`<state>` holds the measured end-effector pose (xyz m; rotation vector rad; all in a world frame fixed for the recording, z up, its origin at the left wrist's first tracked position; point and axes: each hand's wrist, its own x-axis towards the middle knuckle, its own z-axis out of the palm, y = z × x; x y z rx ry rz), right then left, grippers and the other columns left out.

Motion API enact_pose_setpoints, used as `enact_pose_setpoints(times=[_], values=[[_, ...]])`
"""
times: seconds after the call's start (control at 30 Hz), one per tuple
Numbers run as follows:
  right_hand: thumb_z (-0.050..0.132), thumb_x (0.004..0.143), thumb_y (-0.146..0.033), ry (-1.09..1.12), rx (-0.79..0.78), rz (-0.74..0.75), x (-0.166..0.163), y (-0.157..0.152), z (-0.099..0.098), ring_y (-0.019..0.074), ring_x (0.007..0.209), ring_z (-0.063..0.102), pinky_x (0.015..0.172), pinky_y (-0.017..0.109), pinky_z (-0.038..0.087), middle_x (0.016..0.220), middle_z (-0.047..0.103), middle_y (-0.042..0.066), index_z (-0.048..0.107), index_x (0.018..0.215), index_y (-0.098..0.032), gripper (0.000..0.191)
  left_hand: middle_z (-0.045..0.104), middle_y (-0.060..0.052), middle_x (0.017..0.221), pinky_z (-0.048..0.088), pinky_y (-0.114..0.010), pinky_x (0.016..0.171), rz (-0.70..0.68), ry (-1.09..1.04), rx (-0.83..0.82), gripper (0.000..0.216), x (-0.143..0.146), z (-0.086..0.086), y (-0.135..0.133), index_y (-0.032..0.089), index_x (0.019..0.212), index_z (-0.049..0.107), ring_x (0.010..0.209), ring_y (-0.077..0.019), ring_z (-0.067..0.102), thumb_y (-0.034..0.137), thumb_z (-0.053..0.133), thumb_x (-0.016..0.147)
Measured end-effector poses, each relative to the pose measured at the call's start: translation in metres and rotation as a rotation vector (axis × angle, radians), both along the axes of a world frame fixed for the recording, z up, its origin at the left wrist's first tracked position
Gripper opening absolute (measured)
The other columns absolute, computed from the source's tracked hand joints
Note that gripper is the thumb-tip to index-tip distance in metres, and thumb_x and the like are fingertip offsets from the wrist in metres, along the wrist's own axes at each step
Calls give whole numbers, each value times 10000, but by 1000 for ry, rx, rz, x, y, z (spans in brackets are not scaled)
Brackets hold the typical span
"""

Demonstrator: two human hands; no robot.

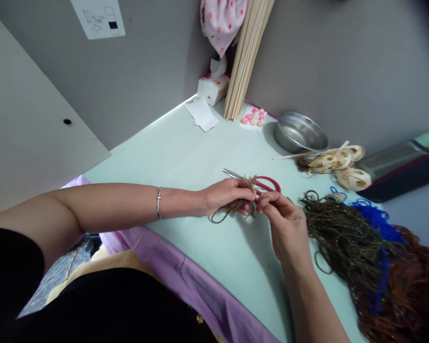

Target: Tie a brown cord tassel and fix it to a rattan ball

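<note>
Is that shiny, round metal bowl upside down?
Upright: the round, silver metal bowl has its open rim facing up, and its inside shows.

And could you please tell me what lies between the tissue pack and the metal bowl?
The head view shows wooden strips, then pink and pale round pieces, between them.

Red-handled metal scissors (271, 179) lay on the pale green tabletop (157, 152), behind the frayed brown yarn bundle (238, 206) in the left hand (223, 196). To their right sprawled tangled dark olive yarn (338, 231); behind it, a round silver metal bowl (300, 136). Farther back, long pale wooden strips (248, 57) stood right of a boxy white tissue pack (210, 90).
</note>
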<state>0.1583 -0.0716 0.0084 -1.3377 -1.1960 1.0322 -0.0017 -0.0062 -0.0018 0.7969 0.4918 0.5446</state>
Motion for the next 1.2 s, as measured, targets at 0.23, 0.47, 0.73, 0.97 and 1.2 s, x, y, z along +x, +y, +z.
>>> enact_pose_setpoints(times=[0.23,0.47,0.73,0.97,1.2], values=[[693,801,-231,47,-41,-7,1,0,0,142,705,490,709,278,381,729,565,-18,658,737,-205,77,626,-21,708,529,-230,631,14,-9,-12,95,0,-3,0,124,839,582,583,-73,573,174,650,796],[721,807,-279,-21,-58,20,-1,-1,3,165,741,523,725,293,405,748,581,-7,650,772,-210,105,636,-21,705,496,-204,606,6,9,25,91,0,-1,0,131,833,574,573,-66,577,185,645,813],[693,839,-214,29,-15,55,0,0,0,170,841,572,803,291,423,847,633,9,647,763,-208,89,590,-3,752,475,-192,591,19,51,67,105,0,1,-2,131,825,568,590,-53,571,174,663,813],[690,829,-219,-36,15,50,-2,-1,2,164,812,561,754,279,432,845,621,11,647,756,-210,85,585,-9,763,509,-224,631,6,71,79,101,1,-1,-2,118,850,595,612,-65,576,177,668,814],[706,803,-235,-46,-20,29,-1,0,1,156,741,525,715,281,417,770,583,-5,649,753,-211,79,593,-5,710,524,-226,635,64,-2,-26,28,0,3,0,123,798,591,591,-68,574,130,610,817]])
